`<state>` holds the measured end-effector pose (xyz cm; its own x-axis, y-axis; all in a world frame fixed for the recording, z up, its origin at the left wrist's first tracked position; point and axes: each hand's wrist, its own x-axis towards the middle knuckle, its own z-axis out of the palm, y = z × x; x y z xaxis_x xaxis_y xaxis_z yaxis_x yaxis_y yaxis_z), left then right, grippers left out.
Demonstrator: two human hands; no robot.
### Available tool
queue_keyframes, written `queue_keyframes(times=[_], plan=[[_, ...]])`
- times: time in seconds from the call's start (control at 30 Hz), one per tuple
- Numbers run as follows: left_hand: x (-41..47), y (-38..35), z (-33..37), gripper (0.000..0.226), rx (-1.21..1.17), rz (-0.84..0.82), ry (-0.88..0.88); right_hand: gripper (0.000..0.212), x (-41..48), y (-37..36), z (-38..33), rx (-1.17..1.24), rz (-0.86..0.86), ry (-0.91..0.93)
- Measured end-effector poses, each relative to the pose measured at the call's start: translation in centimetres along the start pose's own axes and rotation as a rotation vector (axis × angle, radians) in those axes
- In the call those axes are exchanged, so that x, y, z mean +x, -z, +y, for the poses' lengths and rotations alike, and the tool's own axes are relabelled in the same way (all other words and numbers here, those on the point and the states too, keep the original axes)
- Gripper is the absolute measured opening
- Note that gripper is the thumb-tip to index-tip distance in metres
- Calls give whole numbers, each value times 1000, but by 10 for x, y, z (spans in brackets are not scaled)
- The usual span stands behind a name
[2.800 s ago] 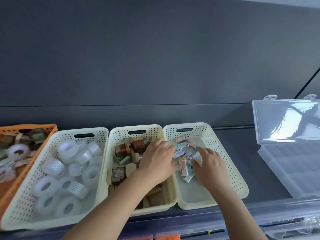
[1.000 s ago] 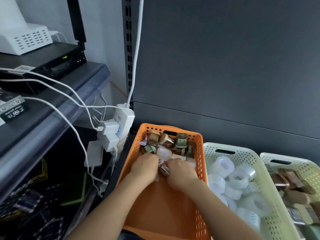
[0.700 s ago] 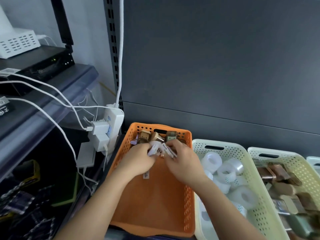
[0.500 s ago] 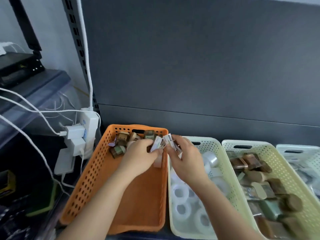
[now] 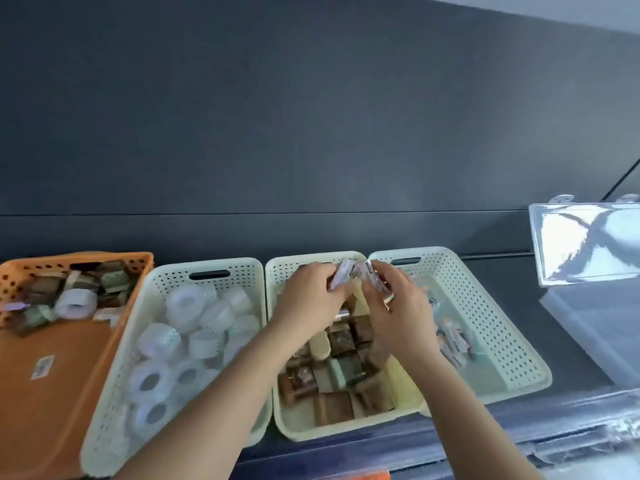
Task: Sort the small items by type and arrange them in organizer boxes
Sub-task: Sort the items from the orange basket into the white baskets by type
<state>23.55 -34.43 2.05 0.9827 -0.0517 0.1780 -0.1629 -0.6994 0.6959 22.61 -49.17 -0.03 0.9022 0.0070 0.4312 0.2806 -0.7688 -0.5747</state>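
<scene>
Four baskets stand in a row on a dark shelf. The orange basket [image 5: 65, 382] at the left holds mixed small items at its far end. A cream basket [image 5: 242, 268] holds white tape rolls [image 5: 185, 304]. The middle cream basket [image 5: 301, 424] holds brown and green packets [image 5: 343, 341]. The right basket [image 5: 485, 306] holds small slim packets [image 5: 453, 341]. My left hand [image 5: 308, 299] grips a few slim packets [image 5: 341, 277] above the middle basket. My right hand [image 5: 398, 310] grips more of these packets [image 5: 375, 282], at the rim between the two right baskets.
A clear plastic organizer box [image 5: 599, 334] with its lid [image 5: 585, 240] raised stands at the far right. A dark grey back panel rises behind the baskets. The shelf's front edge [image 5: 519, 441] runs just below them.
Both hands picked slim packets out of the orange basket and carried them rightward across the tape basket to the middle and right baskets. My view swung right with them.
</scene>
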Motion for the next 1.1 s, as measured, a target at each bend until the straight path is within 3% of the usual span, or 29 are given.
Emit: queue_keyframes(times=[0.1, 0.2, 0.27, 0.33, 0.43, 0.63, 0.9, 1.1], plan=[[11, -52, 31, 33, 98, -45, -103, 29, 0, 32, 48, -94, -43, -100], [20, -96, 54, 14, 225, -60, -195, 29, 0, 55, 88, -225, -100, -213], [24, -116, 65, 22, 394, -91, -248, 29, 1, 64, 106, -288, -168, -276], [26, -129, 70, 40, 588, -228, -236, 32, 2, 66, 120, -364, -284, -306], [25, -140, 70, 38, 780, -415, -221, 26, 1, 61, 135, -477, -411, -252], [26, -131, 66, 43, 749, -476, -250, 31, 4, 55, 141, -457, -482, -213], [17, -67, 39, 27, 504, -205, -245, 35, 27, 39, 90, -330, -289, -40], [-4, 13, -13, 21, 676, 15, -92, 35, 35, 1, 21, -239, -245, 141]])
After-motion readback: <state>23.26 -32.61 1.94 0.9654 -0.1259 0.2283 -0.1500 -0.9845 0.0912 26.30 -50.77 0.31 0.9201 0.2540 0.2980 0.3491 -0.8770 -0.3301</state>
